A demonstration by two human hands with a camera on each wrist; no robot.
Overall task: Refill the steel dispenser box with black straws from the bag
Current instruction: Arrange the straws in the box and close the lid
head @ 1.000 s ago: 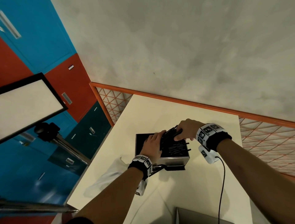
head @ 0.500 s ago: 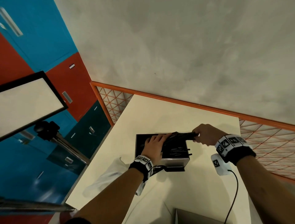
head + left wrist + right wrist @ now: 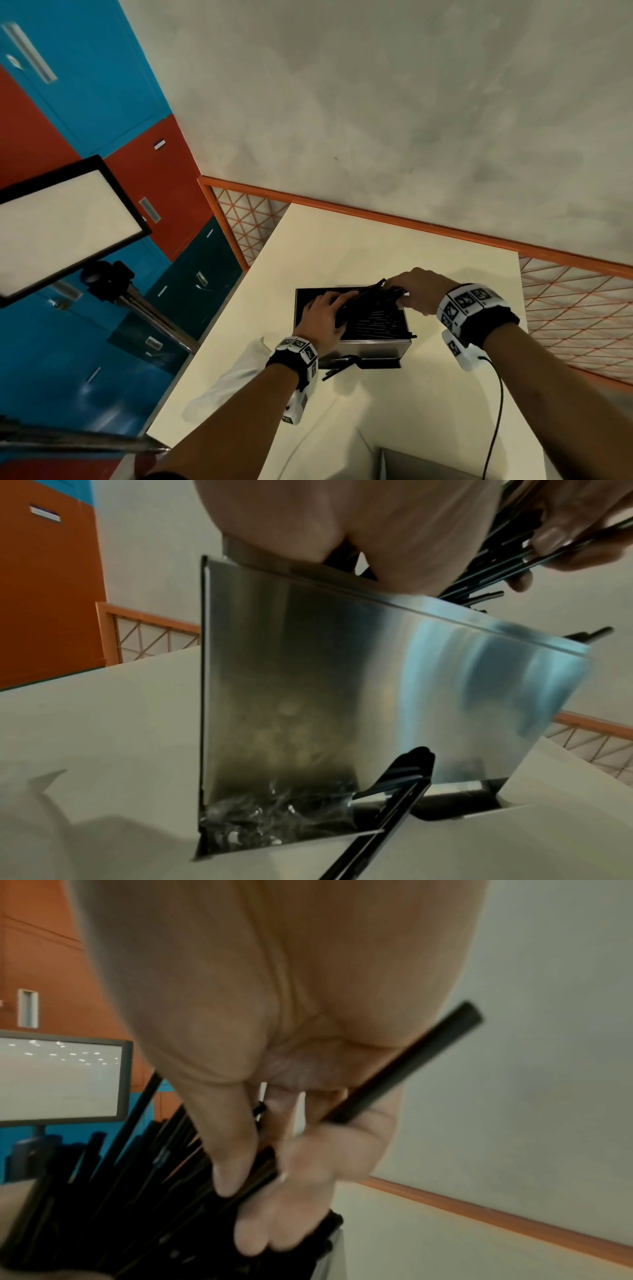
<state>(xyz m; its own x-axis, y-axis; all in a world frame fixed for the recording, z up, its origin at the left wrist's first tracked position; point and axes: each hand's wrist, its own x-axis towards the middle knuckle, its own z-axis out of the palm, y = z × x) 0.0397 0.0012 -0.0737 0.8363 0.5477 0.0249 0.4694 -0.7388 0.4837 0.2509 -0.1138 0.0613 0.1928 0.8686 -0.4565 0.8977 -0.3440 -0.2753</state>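
The steel dispenser box [image 3: 375,349] stands open-topped on the cream table [image 3: 376,240], with black straws [image 3: 376,322] lying inside. A bundle of black straws [image 3: 370,296] lies slanted across its top. My left hand [image 3: 339,303] grips the bundle's left end, fingers over it. My right hand [image 3: 394,294] pinches the right end above the box's far right corner. In the right wrist view thumb and fingers [image 3: 236,1172] close on the straws [image 3: 411,1064]. The left wrist view shows the box front [image 3: 342,696]. The clear bag [image 3: 233,380] lies left of my left forearm.
A few loose straws [image 3: 337,371] stick out at the box's front tray. A lit panel on a stand [image 3: 65,222] rises left of the table. An orange mesh fence [image 3: 575,308] borders the far and right sides. A grey box [image 3: 428,466] sits at the near edge.
My right hand swung out to the right with the bundle's end, then came back left over the box. The left hand stayed on the bundle at the box's left side.
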